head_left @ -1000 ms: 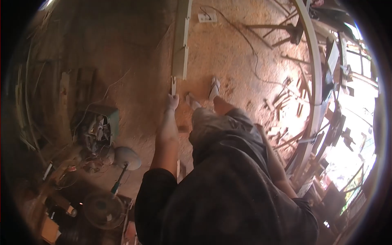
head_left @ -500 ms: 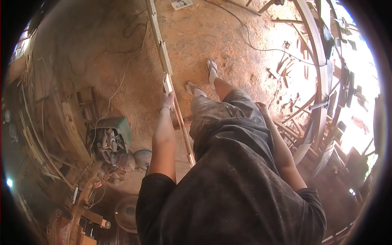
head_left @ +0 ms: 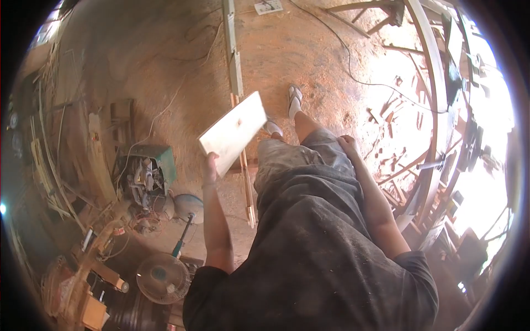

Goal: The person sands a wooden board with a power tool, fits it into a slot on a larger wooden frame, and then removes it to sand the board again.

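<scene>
A pale flat board (head_left: 234, 135) with a dark knot in its face is gripped at its near end by my left hand (head_left: 211, 166). The board is tilted, above a long narrow wooden strip (head_left: 247, 187) that runs forward past my legs. My thumb lies on the board's face; the other fingers are hidden under it. Against the side of my shorts (head_left: 326, 157) rests my right hand (head_left: 348, 145), its fingers laid loosely on the cloth and holding nothing visible.
To the left sit a green-cased machine (head_left: 160, 160) and a standing fan (head_left: 163, 278). A power strip (head_left: 268, 6) and a dark cable (head_left: 353, 71) lie on the dusty floor ahead. Wood offcuts (head_left: 389, 116) and a long curved beam (head_left: 433, 71) are on the right.
My left hand has raised and turned the board, so its broad face now shows instead of its edge. My right hand stays by my thigh. The view has shifted slightly.
</scene>
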Demonstrator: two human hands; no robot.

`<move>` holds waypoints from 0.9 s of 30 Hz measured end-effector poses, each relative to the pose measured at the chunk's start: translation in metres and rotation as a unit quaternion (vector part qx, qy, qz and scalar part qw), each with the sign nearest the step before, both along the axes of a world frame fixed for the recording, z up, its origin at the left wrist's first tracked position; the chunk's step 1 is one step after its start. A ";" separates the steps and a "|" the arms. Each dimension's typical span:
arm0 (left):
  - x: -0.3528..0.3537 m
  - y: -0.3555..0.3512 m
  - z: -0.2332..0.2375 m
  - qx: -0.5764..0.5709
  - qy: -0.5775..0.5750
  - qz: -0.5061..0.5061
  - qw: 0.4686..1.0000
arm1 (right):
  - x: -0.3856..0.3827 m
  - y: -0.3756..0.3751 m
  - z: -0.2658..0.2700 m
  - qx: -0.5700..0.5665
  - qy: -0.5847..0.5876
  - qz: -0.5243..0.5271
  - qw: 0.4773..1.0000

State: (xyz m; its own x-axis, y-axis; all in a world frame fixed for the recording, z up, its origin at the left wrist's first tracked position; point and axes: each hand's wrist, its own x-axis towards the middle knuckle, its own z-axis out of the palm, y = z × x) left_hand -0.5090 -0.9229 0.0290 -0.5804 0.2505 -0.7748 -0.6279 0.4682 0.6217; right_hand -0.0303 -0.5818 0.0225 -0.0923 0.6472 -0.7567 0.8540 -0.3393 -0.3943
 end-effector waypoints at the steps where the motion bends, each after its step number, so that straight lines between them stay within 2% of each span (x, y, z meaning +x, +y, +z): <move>1: 0.000 -0.010 0.025 0.009 -0.017 0.025 0.999 | -0.012 0.005 -0.001 0.015 0.017 0.016 1.000; 4: -0.003 -0.004 0.119 0.023 -0.020 0.043 0.999 | -0.050 0.021 0.000 0.050 0.064 0.047 0.996; 6: -0.004 -0.016 0.122 0.045 -0.039 0.043 0.997 | -0.084 0.034 0.028 0.057 0.084 0.040 0.994; 9: -0.026 -0.060 0.077 0.115 -0.100 0.040 0.988 | -0.125 0.051 0.078 -0.029 0.171 -0.039 0.984; 11: -0.034 -0.063 0.064 0.161 -0.115 0.036 0.980 | -0.137 0.055 0.091 -0.100 0.238 -0.102 0.961; 14: -0.032 -0.025 0.079 0.159 -0.049 0.009 0.986 | -0.140 0.076 0.112 -0.205 0.271 0.000 0.941; 15: -0.030 -0.014 0.075 0.152 -0.010 -0.002 0.988 | -0.163 0.064 0.160 -0.185 0.366 -0.026 0.912; 17: -0.029 0.004 0.043 0.148 0.100 -0.021 0.984 | -0.168 0.056 0.184 -0.087 0.357 0.037 0.929; 18: -0.020 0.015 0.048 0.103 0.083 0.013 0.991 | -0.172 0.053 0.195 -0.038 0.353 0.066 0.932; 20: 0.001 0.047 0.064 0.012 0.042 0.070 0.997 | -0.205 0.026 0.241 0.062 0.260 0.218 0.939; 21: 0.015 0.053 0.063 0.094 -0.071 0.125 0.985 | -0.222 0.014 0.248 0.178 0.283 0.352 0.874; 22: 0.032 0.055 0.055 0.175 -0.185 0.176 0.951 | -0.235 0.001 0.251 0.287 0.295 0.473 0.779; 23: 0.054 0.051 0.011 0.417 -0.352 0.152 0.824 | -0.245 -0.012 0.239 0.301 0.315 0.513 0.740; 25: 0.091 0.067 -0.010 0.523 -0.444 0.164 0.709 | -0.258 -0.042 0.207 0.317 0.309 0.610 0.657; 26: 0.107 0.089 0.023 0.417 -0.395 0.216 0.789 | -0.263 -0.055 0.200 0.318 0.285 0.666 0.612; 27: 0.115 0.098 0.043 0.302 -0.337 0.266 0.851 | -0.269 -0.062 0.198 0.301 0.267 0.684 0.609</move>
